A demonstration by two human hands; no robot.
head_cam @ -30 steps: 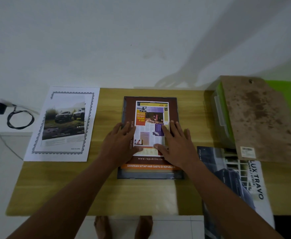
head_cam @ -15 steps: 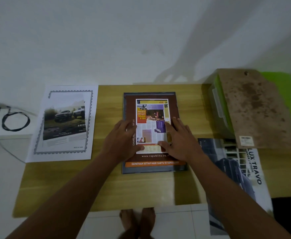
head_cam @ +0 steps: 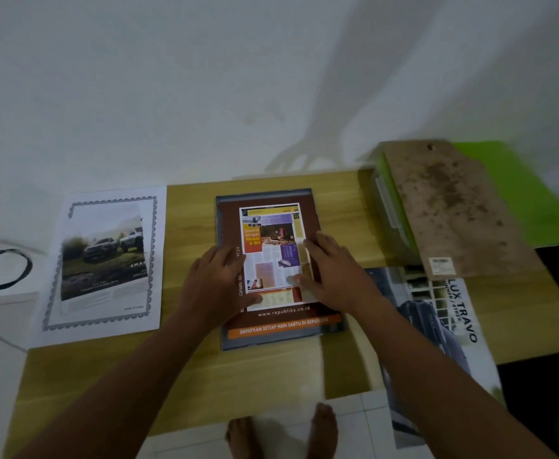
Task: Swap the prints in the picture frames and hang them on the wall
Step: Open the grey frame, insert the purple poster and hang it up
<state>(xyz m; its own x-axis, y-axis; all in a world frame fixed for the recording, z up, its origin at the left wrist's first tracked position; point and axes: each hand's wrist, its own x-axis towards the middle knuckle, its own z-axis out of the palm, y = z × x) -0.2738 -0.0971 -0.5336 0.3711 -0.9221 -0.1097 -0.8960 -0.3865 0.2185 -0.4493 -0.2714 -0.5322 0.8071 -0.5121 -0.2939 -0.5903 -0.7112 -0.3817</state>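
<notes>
A picture frame lies flat in the middle of the wooden table, with a brown magazine print laid in it. My left hand presses flat on the print's left side. My right hand presses flat on its right side, fingers straight. A car print on a bordered white sheet lies to the left. A brown stained backing board rests at the right. Another car print lies under it, hanging over the table's front edge.
A green plastic box stands under the backing board at the right, against the white wall. A coiled black cable lies on a white ledge at the far left. My bare feet show below the table's front edge.
Both hands have slid a little up the print and stayed flat on it. The view has shifted slightly downward and to the side.
</notes>
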